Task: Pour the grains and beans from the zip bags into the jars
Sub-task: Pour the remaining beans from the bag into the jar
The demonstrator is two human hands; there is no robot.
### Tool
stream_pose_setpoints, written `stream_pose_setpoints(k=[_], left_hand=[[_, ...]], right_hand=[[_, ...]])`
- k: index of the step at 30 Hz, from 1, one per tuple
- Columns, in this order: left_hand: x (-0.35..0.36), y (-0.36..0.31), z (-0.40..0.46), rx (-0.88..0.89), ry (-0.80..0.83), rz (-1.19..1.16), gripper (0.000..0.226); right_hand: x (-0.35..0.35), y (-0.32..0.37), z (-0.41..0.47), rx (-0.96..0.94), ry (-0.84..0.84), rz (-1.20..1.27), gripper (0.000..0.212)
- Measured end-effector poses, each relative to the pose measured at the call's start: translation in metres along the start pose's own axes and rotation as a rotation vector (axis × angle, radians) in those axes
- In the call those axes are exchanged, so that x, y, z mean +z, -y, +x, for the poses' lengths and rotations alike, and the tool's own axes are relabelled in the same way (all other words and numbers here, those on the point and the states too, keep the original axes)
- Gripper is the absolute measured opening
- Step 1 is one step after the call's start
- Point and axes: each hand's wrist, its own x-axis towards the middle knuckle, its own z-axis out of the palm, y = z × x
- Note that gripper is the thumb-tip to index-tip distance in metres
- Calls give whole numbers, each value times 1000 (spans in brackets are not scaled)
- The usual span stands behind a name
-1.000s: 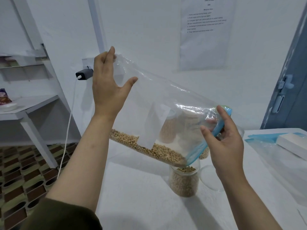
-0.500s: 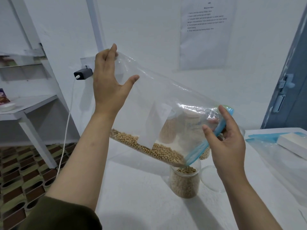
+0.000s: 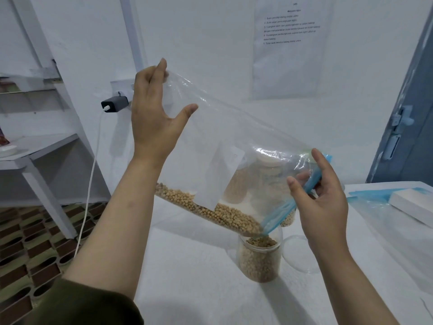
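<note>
White wall and a white counter (image 3: 199, 266) fill the head view. On the counter stands an open jar (image 3: 259, 259), most of the way full of beans. Above the jar, a clear bag (image 3: 234, 141) slants long-ways, its blue zip mouth (image 3: 281, 211) pointing down into the jar's opening; beans (image 3: 210, 209) line its lower edge. The left hand (image 3: 154, 113) pinches the raised corner with its fingers. The right hand (image 3: 323, 200) grips the zip end, fingers curled round it. Behind the bag stand more jars, blurred.
</note>
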Motion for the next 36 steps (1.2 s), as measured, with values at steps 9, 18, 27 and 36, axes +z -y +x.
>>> stream_pose_setpoints(k=[9,18,27,36], left_hand=[[-2,-2,2,17,-3,-2,80],[-6,-4,3,21,-9,1,78],[-9,-7,5,28,-17,-7,78],[-11,-10,7,28,-16,-27,78]], right_hand=[[0,2,-1,5,-1,-7,62],[0,6,-4,4,-7,-11,62],[-1,9,-5,0,-17,16,62],[-1,12,-6,7,-7,-3,62]])
